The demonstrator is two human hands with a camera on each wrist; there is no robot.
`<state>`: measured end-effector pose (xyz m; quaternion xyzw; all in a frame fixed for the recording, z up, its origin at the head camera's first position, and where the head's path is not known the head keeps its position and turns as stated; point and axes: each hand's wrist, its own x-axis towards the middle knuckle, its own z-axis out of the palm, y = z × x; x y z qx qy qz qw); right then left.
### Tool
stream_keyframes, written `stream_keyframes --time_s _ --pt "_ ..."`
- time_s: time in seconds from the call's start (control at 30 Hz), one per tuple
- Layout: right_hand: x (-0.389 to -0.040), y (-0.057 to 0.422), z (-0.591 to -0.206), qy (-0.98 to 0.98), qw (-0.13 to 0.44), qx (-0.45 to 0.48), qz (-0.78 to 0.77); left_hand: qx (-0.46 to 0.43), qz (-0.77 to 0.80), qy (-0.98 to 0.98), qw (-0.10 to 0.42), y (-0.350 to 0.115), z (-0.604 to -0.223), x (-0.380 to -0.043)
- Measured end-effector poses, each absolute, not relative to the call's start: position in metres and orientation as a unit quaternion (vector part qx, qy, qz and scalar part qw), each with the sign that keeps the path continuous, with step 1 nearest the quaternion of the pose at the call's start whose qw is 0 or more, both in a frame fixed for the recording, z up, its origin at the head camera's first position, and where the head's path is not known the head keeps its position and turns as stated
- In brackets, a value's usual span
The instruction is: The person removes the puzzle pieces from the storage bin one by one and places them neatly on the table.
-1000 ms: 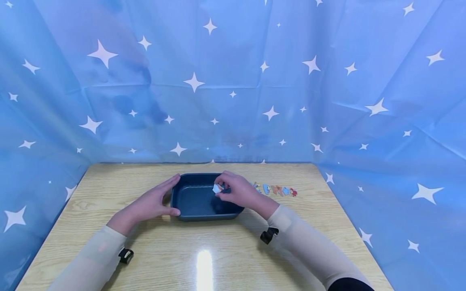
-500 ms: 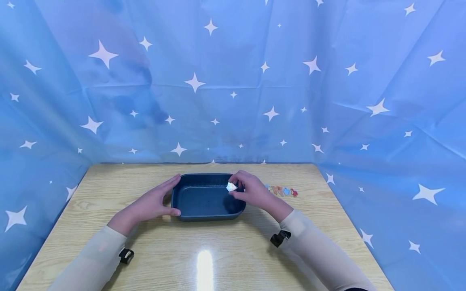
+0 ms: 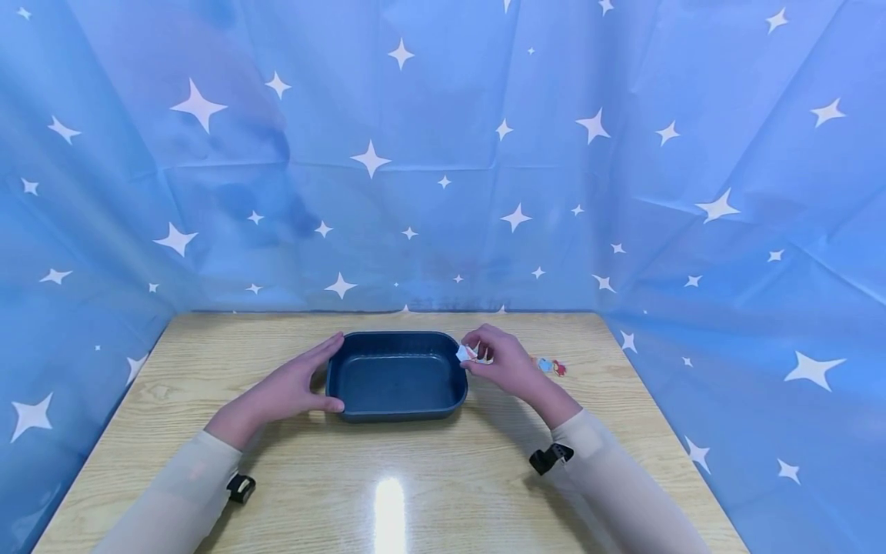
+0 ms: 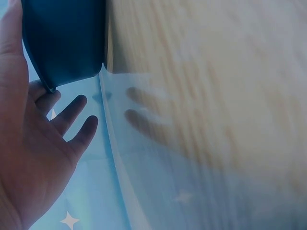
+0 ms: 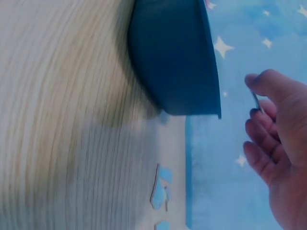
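Observation:
A dark blue rectangular dish [image 3: 398,415] stands on the table. My left hand [image 3: 294,385] is at its left end, fingers at the back corner and thumb at the front one. In the left wrist view the dish [image 4: 67,43] meets some of the fingers, while others spread free. My right hand [image 3: 501,362] pinches a small flat cutout piece [image 3: 467,353], white with some orange-red, beside the dish's right rim. Its thin edge shows between thumb and fingers in the right wrist view. Flat coloured pieces [image 3: 545,365] lie right of that hand, partly hidden by it.
The wooden table [image 3: 311,492] has a bright light reflection near its front. A blue curtain [image 3: 443,231] with white stars hangs behind and at both sides. Light-blue flat pieces [image 5: 160,189] lie on the table below the dish in the right wrist view.
My right hand has moved right, from over the inside of the dish to its right rim, with the piece still pinched. It now covers more of the row of pieces. The left hand stays put.

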<state>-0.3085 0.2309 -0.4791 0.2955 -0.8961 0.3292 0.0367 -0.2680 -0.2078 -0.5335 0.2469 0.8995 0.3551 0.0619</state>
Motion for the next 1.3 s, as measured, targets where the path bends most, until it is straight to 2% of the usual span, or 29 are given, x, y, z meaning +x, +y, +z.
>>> stream_keyframes --time_s 0.3,0.63,1.3 --pt "-0.309 0.255 -0.481 -0.895 0.067 0.272 0.346 0.249 0.355 0.899 0.059 -0.207 -0.534 -0.268" --pt "-0.312 0.285 -0.484 -0.907 0.052 0.237 0.343 0.249 0.355 0.899 0.061 -0.207 -0.533 -0.268" --pt "-0.319 0.346 -0.492 -0.919 0.078 0.195 0.333 0.243 0.355 0.9 0.064 -0.207 -0.532 -0.267"
